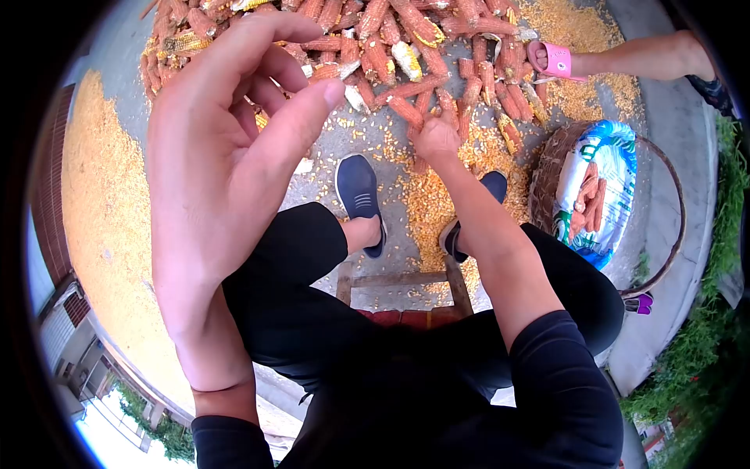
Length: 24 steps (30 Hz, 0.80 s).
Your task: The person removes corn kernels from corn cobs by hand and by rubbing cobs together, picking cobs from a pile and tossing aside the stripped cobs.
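Close to the camera on the left, my left hand point(226, 141) is raised with curled fingers and the thumb apart from them, and nothing shows between them. My right hand point(437, 141) reaches down to the near edge of a heap of reddish corn cobs point(375, 59). Its fingers are at a cob point(406, 112), partly hidden by the hand, so whether they grip it is unclear. Some cobs still carry yellow or white kernels. Loose yellow kernels point(426, 207) lie on the concrete beneath my right forearm.
A lined wicker basket point(551, 176) holding a few cobs stands right of my knee. Another person's foot in a pink sandal point(556, 60) is at the upper right. Spread kernels point(105, 211) cover the ground at left. My shoes point(359, 191) flank a low stool point(398, 279).
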Motion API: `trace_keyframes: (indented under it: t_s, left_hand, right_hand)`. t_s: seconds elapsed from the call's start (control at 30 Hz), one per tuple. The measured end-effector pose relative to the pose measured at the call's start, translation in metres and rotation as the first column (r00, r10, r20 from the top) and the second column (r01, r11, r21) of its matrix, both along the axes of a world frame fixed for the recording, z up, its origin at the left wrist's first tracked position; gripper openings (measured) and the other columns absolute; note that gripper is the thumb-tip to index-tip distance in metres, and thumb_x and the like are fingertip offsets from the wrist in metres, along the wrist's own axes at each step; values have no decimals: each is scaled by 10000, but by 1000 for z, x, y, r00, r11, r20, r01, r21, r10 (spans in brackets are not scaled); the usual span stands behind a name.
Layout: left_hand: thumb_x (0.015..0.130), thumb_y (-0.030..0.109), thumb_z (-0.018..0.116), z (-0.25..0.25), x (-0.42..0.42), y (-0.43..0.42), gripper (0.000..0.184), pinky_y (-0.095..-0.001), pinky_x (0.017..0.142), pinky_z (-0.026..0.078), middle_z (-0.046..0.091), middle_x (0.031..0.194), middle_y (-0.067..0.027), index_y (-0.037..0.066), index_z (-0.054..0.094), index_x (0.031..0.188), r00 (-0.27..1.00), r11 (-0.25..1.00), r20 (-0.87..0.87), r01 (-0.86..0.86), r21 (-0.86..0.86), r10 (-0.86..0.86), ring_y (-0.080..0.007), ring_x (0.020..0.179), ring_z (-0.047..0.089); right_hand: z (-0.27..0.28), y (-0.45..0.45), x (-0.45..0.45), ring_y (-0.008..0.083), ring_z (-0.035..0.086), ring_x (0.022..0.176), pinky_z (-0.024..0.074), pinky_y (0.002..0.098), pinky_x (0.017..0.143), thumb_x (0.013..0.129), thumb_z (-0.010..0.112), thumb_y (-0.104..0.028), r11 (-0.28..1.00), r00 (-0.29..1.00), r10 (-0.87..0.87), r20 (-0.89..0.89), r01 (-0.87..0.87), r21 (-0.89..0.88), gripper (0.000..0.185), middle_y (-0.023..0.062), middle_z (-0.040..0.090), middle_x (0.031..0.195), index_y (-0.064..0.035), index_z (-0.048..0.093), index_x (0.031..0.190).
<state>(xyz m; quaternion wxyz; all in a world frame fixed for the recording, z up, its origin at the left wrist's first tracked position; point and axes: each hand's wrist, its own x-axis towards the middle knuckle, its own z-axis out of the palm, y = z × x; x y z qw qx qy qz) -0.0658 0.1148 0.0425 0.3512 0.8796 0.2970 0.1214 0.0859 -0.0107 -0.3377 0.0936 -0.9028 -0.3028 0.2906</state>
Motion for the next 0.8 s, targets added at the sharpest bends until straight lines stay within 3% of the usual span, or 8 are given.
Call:
trace_keyframes:
  t_s: [0.07, 0.27, 0.37, 0.43, 0.53, 0.63, 0.67, 0.8]
  left_hand:
    - [942, 76, 702, 0, -4, -2, 319, -216, 769, 459, 616, 936, -17, 5, 641, 1247, 999, 995, 45, 4, -102, 0, -73, 850, 570]
    - [956, 89, 696, -2, -14, 2, 303, -220, 744, 475, 635, 933, -24, 2, 647, 1243, 994, 991, 104, -20, -134, 34, -77, 840, 592]
    - [943, 123, 710, -1, -12, -1, 292, -238, 712, 488, 651, 887, -33, -4, 662, 1201, 990, 995, 135, -25, -96, 38, -84, 804, 602]
    - [887, 123, 710, 21, 1, -15, 246, -273, 634, 476, 638, 788, -67, -25, 659, 1076, 989, 976, 104, -78, -203, 101, -119, 695, 596]
    - [863, 127, 712, 25, -1, -25, 249, -294, 600, 479, 645, 748, -79, -37, 662, 1044, 989, 1000, 146, -11, -5, 12, -144, 645, 600]
    - [911, 162, 715, 2, -3, -10, 274, -265, 647, 501, 685, 819, -44, -4, 667, 1124, 987, 995, 141, 67, 71, -76, -144, 704, 633]
    - [919, 178, 717, 1, -4, -12, 293, -268, 667, 501, 675, 831, -48, -7, 668, 1140, 990, 997, 124, 68, 45, -74, -124, 741, 625]
    - [910, 282, 706, -13, -3, -9, 378, -314, 682, 513, 685, 846, -85, -14, 670, 1142, 995, 997, 81, 55, 48, -59, -138, 764, 639]
  right_hand:
    - [-9, -10, -7, 372, 641, 1131, 540, 460, 950, 805, 777, -358, 997, 999, -15, 30, 12, 72, 456, 205, 540, 1324, -96, 704, 1171]
    - [-12, -43, -17, 389, 659, 1080, 548, 460, 939, 786, 775, -244, 973, 999, -30, 43, 19, 228, 353, 281, 549, 1280, -87, 728, 1098]
    - [-44, -67, -18, 423, 690, 947, 561, 472, 872, 780, 757, -203, 980, 995, -98, 15, 94, 174, 295, 268, 663, 1069, -103, 741, 1057]
    - [-59, -81, -17, 442, 697, 887, 566, 474, 830, 780, 742, -173, 975, 997, -77, 30, 69, 209, 281, 257, 698, 939, -120, 744, 1056]
    - [-47, -93, -18, 355, 714, 793, 571, 440, 729, 777, 725, -81, 921, 957, -262, -121, 286, 264, 258, 165, 720, 813, -92, 741, 1035]
    - [-30, -92, -5, 226, 688, 723, 558, 373, 627, 769, 718, 6, 773, 769, -317, -555, 549, 319, 217, 74, 707, 827, -58, 722, 977]
    - [-12, -91, 6, 148, 651, 718, 546, 314, 622, 769, 721, 43, 713, 602, -297, -741, 656, 247, 212, 28, 671, 816, -35, 694, 964]
    - [81, -70, 39, 152, 645, 719, 563, 308, 620, 826, 709, 56, 595, 362, -84, -929, 766, 244, 215, 18, 645, 834, -106, 603, 921]
